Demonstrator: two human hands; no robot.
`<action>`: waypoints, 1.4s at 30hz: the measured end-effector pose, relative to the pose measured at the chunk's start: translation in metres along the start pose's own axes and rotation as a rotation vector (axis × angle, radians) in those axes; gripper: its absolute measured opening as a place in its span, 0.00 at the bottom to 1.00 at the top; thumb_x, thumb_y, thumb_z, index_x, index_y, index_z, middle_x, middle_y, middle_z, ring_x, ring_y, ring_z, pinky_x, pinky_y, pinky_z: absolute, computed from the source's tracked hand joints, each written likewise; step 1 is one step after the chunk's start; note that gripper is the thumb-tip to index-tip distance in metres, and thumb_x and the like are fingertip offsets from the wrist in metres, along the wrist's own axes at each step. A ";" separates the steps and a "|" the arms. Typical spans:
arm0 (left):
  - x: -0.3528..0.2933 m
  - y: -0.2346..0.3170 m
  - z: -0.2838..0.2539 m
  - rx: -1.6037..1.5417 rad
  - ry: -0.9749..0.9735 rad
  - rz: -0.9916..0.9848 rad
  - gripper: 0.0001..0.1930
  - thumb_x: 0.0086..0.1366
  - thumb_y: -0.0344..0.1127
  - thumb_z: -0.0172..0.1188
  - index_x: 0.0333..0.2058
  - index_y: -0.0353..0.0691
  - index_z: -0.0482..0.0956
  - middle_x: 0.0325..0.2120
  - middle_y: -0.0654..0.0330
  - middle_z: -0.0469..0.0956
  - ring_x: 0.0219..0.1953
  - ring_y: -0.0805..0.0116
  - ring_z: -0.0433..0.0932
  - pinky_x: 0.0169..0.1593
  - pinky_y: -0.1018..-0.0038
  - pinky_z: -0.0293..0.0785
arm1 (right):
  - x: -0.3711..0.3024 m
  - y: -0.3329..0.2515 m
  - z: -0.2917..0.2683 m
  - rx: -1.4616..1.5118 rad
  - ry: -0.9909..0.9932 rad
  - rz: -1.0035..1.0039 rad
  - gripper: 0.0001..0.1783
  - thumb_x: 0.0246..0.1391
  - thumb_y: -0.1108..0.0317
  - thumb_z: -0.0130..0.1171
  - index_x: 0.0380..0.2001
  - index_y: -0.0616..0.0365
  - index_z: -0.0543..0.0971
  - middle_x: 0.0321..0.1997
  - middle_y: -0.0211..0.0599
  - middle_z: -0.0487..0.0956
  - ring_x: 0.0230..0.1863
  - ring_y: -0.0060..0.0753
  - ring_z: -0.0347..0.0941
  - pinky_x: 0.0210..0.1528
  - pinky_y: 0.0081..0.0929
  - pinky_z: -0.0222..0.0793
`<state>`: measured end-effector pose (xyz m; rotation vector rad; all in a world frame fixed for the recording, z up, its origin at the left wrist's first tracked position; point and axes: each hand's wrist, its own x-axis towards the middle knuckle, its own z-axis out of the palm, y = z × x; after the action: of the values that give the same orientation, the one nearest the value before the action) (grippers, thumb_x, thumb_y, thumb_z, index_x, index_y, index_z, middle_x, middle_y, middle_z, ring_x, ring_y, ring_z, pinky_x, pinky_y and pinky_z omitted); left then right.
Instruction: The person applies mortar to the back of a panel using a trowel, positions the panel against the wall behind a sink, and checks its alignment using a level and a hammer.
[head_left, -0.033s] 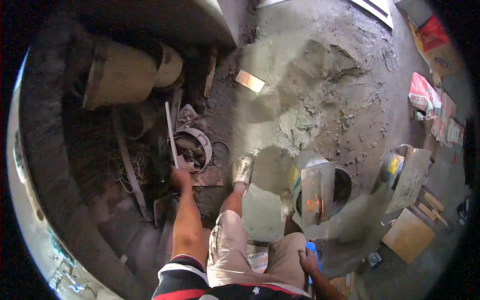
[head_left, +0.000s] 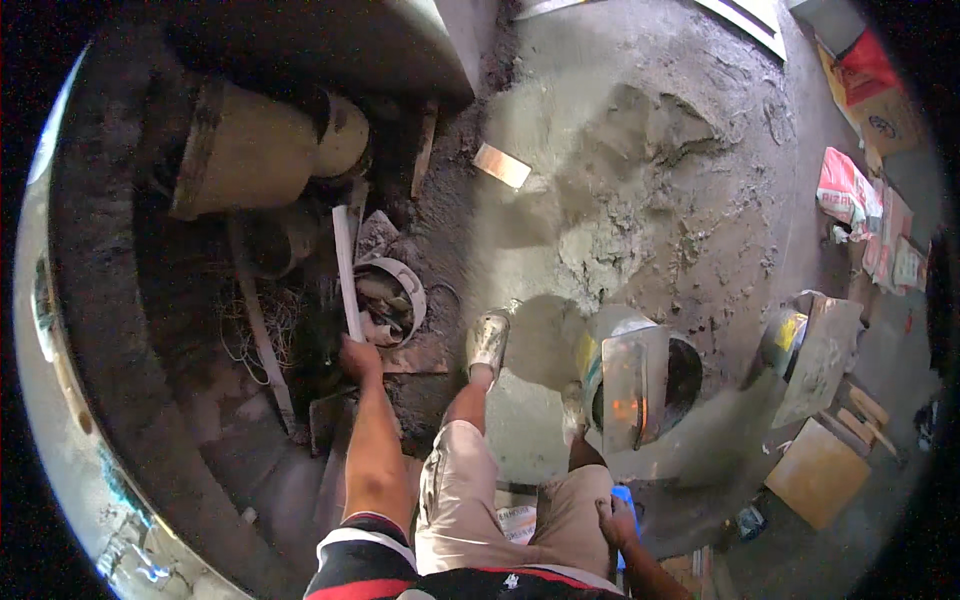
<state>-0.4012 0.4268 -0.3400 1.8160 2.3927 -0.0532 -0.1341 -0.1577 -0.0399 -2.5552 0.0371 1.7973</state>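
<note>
My left hand (head_left: pixel 360 358) is closed round the lower end of a long pale strip (head_left: pixel 345 270). The strip points away from me, and its material is unclear. Just right of it lies a round pale bucket (head_left: pixel 413 290), its mouth showing dark lumpy stuff inside. A flat board (head_left: pixel 415 360) lies near that hand on the dirt. My right hand (head_left: pixel 617 520) hangs by my right thigh with its fingers loosely apart, and I see nothing in it. Beside it shows part of a blue thing (head_left: pixel 625 495).
Wet grey mortar (head_left: pixel 640 150) spreads over the floor ahead, a small wooden block (head_left: pixel 502 166) on it. A bucket (head_left: pixel 686 380) carries a flat trowel (head_left: pixel 633 390). Another board (head_left: pixel 818 360) leans on a second bucket. A large drum-shaped container (head_left: pixel 245 150) lies far left; sacks (head_left: pixel 848 190) lie right.
The pale strip in my left hand has turned and shows a broader face. My right hand looks unmoved.
</note>
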 end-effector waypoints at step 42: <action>-0.442 -0.153 -0.840 -1.153 -0.307 0.463 0.16 0.64 0.20 0.59 0.51 0.32 0.80 0.39 0.57 0.85 0.44 0.76 0.78 0.51 0.75 0.75 | -0.347 -0.240 -0.069 0.586 -0.765 -1.581 0.23 0.69 0.52 0.55 0.57 0.59 0.77 0.55 0.35 0.78 0.58 0.37 0.72 0.61 0.40 0.68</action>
<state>-0.5055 0.0560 0.5410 1.4908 1.2271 0.8275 -0.1798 0.0839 0.3102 -0.7112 -0.9433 1.4022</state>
